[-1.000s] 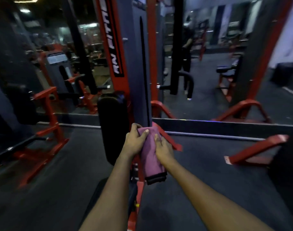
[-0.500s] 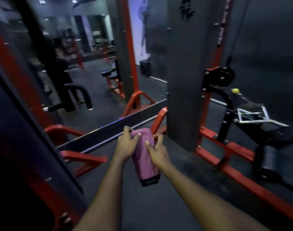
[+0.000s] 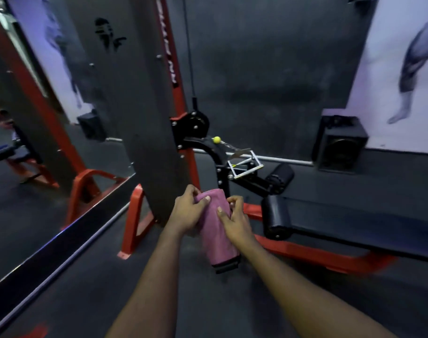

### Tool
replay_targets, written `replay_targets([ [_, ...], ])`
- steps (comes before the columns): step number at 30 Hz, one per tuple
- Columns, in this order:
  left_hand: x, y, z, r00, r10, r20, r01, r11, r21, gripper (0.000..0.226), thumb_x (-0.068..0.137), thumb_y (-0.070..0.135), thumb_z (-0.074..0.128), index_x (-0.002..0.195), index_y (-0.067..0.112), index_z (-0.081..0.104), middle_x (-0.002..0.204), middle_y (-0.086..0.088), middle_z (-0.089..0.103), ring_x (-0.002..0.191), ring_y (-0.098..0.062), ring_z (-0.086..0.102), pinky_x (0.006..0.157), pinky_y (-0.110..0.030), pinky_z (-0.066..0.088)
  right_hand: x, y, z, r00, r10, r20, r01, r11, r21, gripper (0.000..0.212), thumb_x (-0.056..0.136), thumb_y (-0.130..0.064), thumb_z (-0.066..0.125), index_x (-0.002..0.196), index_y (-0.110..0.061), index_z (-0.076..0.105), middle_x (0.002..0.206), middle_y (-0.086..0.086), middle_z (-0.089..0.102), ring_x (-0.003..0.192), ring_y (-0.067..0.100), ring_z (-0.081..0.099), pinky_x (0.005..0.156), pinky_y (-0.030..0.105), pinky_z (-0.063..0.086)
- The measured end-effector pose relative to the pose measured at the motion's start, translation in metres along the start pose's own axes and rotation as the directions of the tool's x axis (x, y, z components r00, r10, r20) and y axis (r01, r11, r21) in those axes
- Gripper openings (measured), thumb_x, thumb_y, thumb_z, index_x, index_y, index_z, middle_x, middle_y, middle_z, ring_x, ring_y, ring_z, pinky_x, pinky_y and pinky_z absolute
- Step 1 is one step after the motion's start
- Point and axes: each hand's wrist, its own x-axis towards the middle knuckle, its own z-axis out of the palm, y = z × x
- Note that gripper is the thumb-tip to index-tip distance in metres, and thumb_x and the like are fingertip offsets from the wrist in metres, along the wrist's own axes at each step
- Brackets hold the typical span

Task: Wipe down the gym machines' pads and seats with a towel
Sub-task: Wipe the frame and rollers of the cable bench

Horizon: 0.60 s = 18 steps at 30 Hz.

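Observation:
A folded pink towel (image 3: 216,237) with a black hem hangs in front of me, held by both hands. My left hand (image 3: 187,211) grips its upper left edge, thumb on top. My right hand (image 3: 233,222) pinches its right side, fingers curled round the cloth. Just beyond and to the right lies a long black bench seat (image 3: 354,232) on a red frame (image 3: 313,256). A black roller pad (image 3: 280,175) sits at the bench's head, behind the hands. The hands and towel are apart from the bench.
A grey weight-stack column (image 3: 144,118) with red uprights stands straight ahead, with a cable, pulley (image 3: 196,123) and metal row handle (image 3: 243,164). A mirror wall (image 3: 25,167) runs along the left. A black speaker (image 3: 339,145) sits on the floor at the back right.
My view has swung right, from a red machine by the mirror to the cable row bench. Both hands have kept hold of the towel, with only small shifts of the fingers.

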Motion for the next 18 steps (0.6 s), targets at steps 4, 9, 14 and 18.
replay_targets([
  [4, 0.042, 0.031, 0.057, 0.995, 0.035, 0.097, -0.031, 0.999, -0.044, 0.02, 0.095, 0.026, 0.067, 0.097, 0.009, 0.056, 0.08, -0.01, 0.063, 0.054, -0.015, 0.059, 0.041, -0.026, 0.049, 0.04, 0.032, -0.052, 0.997, 0.03, -0.073, -0.035, 0.997, -0.063, 0.036, 0.1, -0.035, 0.059, 0.126, -0.017, 0.04, 0.111, 0.0, 0.062, 0.103, 0.032, 0.065, 0.086, 0.043, 0.051],
  [9, 0.091, 0.053, 0.11, 0.969, 0.118, 0.217, -0.124, 0.992, 0.014, 0.017, 0.097, 0.023, 0.065, 0.099, 0.006, 0.061, 0.084, -0.006, 0.067, 0.061, -0.014, 0.062, 0.048, -0.02, 0.049, 0.078, 0.074, -0.09, 0.978, 0.114, -0.176, -0.132, 0.987, -0.095, 0.032, 0.1, -0.035, 0.059, 0.12, -0.02, 0.04, 0.105, 0.0, 0.061, 0.099, 0.031, 0.066, 0.076, 0.034, 0.045],
  [14, 0.15, 0.049, 0.152, 0.944, 0.134, 0.302, -0.136, 0.991, -0.014, 0.015, 0.096, 0.03, 0.063, 0.088, 0.017, 0.061, 0.076, -0.002, 0.067, 0.067, -0.023, 0.068, 0.06, -0.048, 0.06, 0.114, 0.107, -0.113, 0.947, 0.181, -0.265, -0.22, 0.968, -0.123, 0.029, 0.101, -0.037, 0.057, 0.118, -0.021, 0.038, 0.103, 0.008, 0.066, 0.094, 0.037, 0.065, 0.08, 0.044, 0.05],
  [18, 0.2, 0.031, 0.187, 0.928, 0.157, 0.337, -0.149, 0.988, -0.048, 0.017, 0.093, 0.037, 0.061, 0.083, 0.024, 0.058, 0.074, -0.001, 0.065, 0.068, -0.028, 0.068, 0.066, -0.055, 0.058, 0.141, 0.139, -0.131, 0.889, 0.287, -0.358, -0.344, 0.933, -0.106, 0.029, 0.103, -0.037, 0.053, 0.121, -0.02, 0.038, 0.1, 0.016, 0.067, 0.093, 0.04, 0.065, 0.077, 0.042, 0.05],
])
